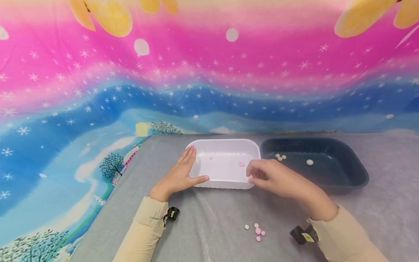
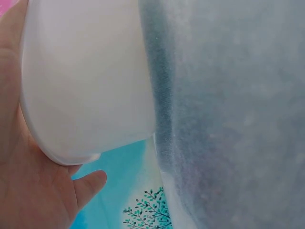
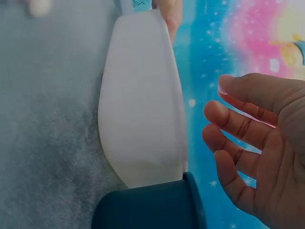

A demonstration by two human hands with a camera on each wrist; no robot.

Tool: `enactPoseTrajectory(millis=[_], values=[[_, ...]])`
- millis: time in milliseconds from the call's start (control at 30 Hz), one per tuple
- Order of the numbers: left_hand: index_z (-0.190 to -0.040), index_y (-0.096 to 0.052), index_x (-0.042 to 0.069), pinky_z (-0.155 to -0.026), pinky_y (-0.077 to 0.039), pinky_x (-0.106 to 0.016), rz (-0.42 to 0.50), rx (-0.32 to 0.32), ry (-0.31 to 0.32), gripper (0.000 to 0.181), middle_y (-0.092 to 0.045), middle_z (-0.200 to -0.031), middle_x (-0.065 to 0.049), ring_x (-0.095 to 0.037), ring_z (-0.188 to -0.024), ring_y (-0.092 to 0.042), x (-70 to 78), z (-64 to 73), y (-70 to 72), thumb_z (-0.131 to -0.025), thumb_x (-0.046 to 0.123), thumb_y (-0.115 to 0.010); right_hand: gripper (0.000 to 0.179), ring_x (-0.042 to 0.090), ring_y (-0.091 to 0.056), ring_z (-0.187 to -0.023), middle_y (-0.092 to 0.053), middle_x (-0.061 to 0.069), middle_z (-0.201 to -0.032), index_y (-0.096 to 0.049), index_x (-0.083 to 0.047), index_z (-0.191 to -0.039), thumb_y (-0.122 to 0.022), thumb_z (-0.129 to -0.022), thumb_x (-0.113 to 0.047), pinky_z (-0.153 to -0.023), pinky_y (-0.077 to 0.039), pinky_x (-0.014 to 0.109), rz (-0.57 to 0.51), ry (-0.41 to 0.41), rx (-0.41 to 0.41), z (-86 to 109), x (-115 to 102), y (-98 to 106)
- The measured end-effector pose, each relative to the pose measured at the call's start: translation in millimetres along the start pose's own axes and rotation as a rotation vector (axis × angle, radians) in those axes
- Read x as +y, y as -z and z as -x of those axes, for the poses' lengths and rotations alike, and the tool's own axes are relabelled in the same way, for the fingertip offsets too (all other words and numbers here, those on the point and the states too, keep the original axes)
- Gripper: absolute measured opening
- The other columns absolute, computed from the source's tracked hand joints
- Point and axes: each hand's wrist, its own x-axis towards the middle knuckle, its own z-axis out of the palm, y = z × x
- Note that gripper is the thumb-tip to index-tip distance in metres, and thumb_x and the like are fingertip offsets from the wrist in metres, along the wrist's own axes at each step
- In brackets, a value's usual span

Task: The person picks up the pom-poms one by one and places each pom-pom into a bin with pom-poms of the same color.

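A small pink ball in a fingertip pinch above a light white tub

Head view: the right hand (image 1: pixel 273 174) pinches a pink ball (image 1: pixel 250 178) between thumb and fingertips at the near right corner of the white tub (image 1: pixel 222 171). The left hand (image 1: pixel 178 176) is not clenched; its straight fingers lie along the tub's left rim, the thumb on the near rim. A few pink balls (image 1: pixel 241 164) lie inside. To the right, the dark tub (image 1: pixel 330 176) holds four pale balls (image 1: pixel 309 162). More loose balls (image 1: pixel 258 231), pink and pale, lie on the cloth-covered tabletop (image 1: pixel 212 225). The pinched ball looks very light, perhaps slightly soft, and likely to roll; thumb and index tip on opposite sides, at its widest, should suit it, with little squeeze.

Left wrist view: the palm side of the left hand rests against the white tub's wall. The tub seems thin, smooth and fairly stiff, likely easy to slide, so its rim is the place to steady it.

Right wrist view: a sliver of pink shows at the thumb tip; the other fingers curl loosely, and the two tubs meet beyond.
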Motion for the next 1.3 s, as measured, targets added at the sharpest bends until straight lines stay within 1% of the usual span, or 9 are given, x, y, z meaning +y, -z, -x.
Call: enactPoseTrajectory(millis=[167,367,633,800,967,1167,1300], values=[[-0.158,-0.003,0.001,-0.127,-0.013,-0.043,-0.013,0.002,-0.006,0.113,0.001,-0.168,-0.012,-0.024,-0.156,0.002,-0.8,0.1,-0.3,-0.087,0.068,-0.059,0.01,0.003,-0.049,-0.07,-0.056,-0.011,-0.075,-0.066,-0.015,-0.09,-0.069,-0.09,-0.006,-0.064,-0.047,0.023,-0.015,-0.012,0.008,-3.2,6,-2],[-0.158,-0.003,0.001,-0.127,-0.012,-0.043,-0.008,0.001,-0.002,0.113,0.002,-0.168,-0.012,-0.023,-0.156,0.003,0.0,0.4,0.1,-0.087,0.069,-0.059,0.009,0.006,-0.051,-0.072,-0.057,-0.01,-0.077,-0.066,-0.015,-0.092,-0.069,-0.09,-0.006,-0.064,-0.047,0.024,-0.013,-0.019,0.03,-7.4,10,-2],[-0.158,-0.004,0.0,-0.127,-0.012,-0.043,-0.007,0.005,-0.003,0.112,0.0,-0.168,-0.013,-0.024,-0.156,0.002,-0.8,-0.1,-0.5,-0.087,0.067,-0.06,0.008,0.009,-0.052,-0.073,-0.06,-0.008,-0.079,-0.067,-0.014,-0.095,-0.069,-0.091,-0.008,-0.064,-0.048,0.025,-0.019,-0.056,0.05,-13.8,15,-2],[-0.158,-0.004,0.0,-0.127,-0.012,-0.043,-0.007,0.006,-0.001,0.112,0.0,-0.168,-0.013,-0.023,-0.156,0.002,-0.7,0.1,-0.2,-0.087,0.067,-0.06,0.01,0.008,-0.053,-0.075,-0.063,-0.007,-0.082,-0.069,-0.015,-0.098,-0.069,-0.092,-0.008,-0.065,-0.049,0.025,-0.028,-0.046,0.058,-17.0,16,-2],[-0.158,-0.005,0.0,-0.127,-0.012,-0.043,-0.009,0.004,0.0,0.111,0.0,-0.168,-0.013,-0.023,-0.156,0.002,-0.5,0.4,0.2,-0.088,0.067,-0.06,0.011,0.007,-0.054,-0.076,-0.065,-0.006,-0.084,-0.069,-0.015,-0.097,-0.068,-0.091,-0.005,-0.066,-0.049,0.026,-0.025,-0.022,0.077,-20.1,18,-2],[-0.157,-0.005,-0.001,-0.127,-0.012,-0.042,-0.017,0.009,-0.005,0.111,0.0,-0.168,-0.014,-0.024,-0.156,0.001,-0.5,-0.1,0.1,-0.088,0.065,-0.061,0.013,0.008,-0.055,-0.077,-0.065,-0.006,-0.084,-0.069,-0.014,-0.096,-0.068,-0.09,-0.002,-0.066,-0.049,0.026,-0.022,-0.038,0.089,-22.5,21,-4],[-0.157,-0.004,0.0,-0.127,-0.011,-0.042,-0.014,0.004,0.002,0.111,0.0,-0.168,-0.013,-0.024,-0.156,0.001,0.4,0.3,0.5,-0.088,0.066,-0.06,0.012,0.01,-0.054,-0.078,-0.066,-0.005,-0.086,-0.069,-0.012,-0.098,-0.07,-0.089,-0.003,-0.065,-0.049,0.026,-0.034,-0.051,0.083,-23.9,24,-4]])
